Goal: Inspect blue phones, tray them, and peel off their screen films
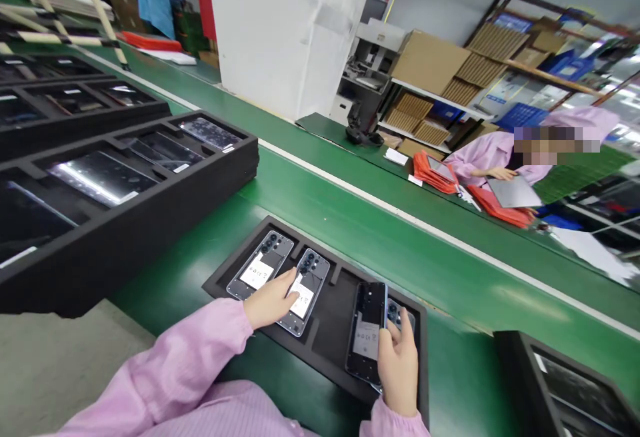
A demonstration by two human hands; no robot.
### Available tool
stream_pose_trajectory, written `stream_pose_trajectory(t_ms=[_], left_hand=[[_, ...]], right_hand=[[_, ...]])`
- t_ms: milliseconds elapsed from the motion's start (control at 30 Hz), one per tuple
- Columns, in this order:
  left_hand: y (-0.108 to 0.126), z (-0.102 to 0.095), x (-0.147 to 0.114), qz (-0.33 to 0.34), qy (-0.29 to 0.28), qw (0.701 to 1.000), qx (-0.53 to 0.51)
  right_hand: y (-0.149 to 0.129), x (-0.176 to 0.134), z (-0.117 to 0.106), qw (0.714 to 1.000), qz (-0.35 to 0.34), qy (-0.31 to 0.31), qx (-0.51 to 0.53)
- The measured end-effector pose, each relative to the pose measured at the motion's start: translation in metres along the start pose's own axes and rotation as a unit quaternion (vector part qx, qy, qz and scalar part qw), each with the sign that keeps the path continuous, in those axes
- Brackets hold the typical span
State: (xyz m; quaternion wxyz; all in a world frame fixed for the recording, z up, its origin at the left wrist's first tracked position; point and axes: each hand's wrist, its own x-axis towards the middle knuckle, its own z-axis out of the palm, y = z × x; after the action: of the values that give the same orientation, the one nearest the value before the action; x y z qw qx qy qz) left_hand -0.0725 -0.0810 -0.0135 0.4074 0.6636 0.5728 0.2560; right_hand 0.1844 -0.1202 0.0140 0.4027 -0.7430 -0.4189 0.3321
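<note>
A black foam tray (320, 350) lies in front of me on the green table. In its left slot is a smartphone (250, 280), back up, with camera lenses and a white label. My left hand (273, 298) grips a second smartphone (313, 277) by its left edge, tilted across the divider beside the first. At the tray's right end, my right hand (400, 360) is closed on the right edge of a dark smartphone (367, 330), which reflects a label. Under and beside it another phone (397, 314) shows its camera lenses, mostly covered by the hand and the dark phone.
Stacked black foam trays (215, 177) holding phones stand at left, and another phone tray (520, 350) is at right. A white line (350, 207) runs along the green table. Across it, a person in pink (485, 157) handles a flat grey panel (515, 192) near orange bags (433, 174).
</note>
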Motion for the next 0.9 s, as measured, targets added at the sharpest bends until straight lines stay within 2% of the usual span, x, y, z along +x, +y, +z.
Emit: stream_pose_trajectory(t_ms=[100,200,267,333,433,500,567,700,833,900], left_hand=[[0.004,-0.022,0.013,0.024,-0.022,0.999,-0.006],[0.002,-0.058,0.038,0.013,0.008,1.000,-0.016],[-0.006,-0.085,0.058,-0.019,0.077,0.997,-0.008],[-0.018,-0.108,0.075,-0.074,0.139,0.988,0.009],[-0.037,-0.124,0.092,-0.129,0.139,0.982,0.022],[-0.046,-0.123,0.096,-0.145,0.122,0.982,0.021],[-0.050,-0.119,0.099,-0.154,0.116,0.981,0.012],[-0.057,-0.121,0.102,-0.160,0.108,0.981,-0.029],[-0.070,-0.133,0.103,-0.145,0.080,0.979,-0.116],[-0.077,-0.139,0.102,-0.138,0.056,0.973,-0.176]], right_hand=[[0.014,0.001,0.006,0.993,0.012,-0.040,0.114],[0.019,0.002,0.014,0.995,-0.025,-0.061,0.071],[0.014,0.005,0.008,0.997,-0.065,-0.041,0.009],[0.006,0.014,-0.014,0.995,-0.087,0.015,-0.050],[0.004,0.042,-0.063,0.979,-0.029,0.097,-0.177],[0.011,0.068,-0.090,0.948,0.053,0.081,-0.302],[0.022,0.094,-0.105,0.932,0.074,0.049,-0.350],[0.034,0.119,-0.098,0.953,0.035,0.010,-0.302],[0.031,0.109,-0.094,0.986,0.109,-0.022,-0.125],[0.030,0.097,-0.104,0.993,0.100,-0.007,-0.055]])
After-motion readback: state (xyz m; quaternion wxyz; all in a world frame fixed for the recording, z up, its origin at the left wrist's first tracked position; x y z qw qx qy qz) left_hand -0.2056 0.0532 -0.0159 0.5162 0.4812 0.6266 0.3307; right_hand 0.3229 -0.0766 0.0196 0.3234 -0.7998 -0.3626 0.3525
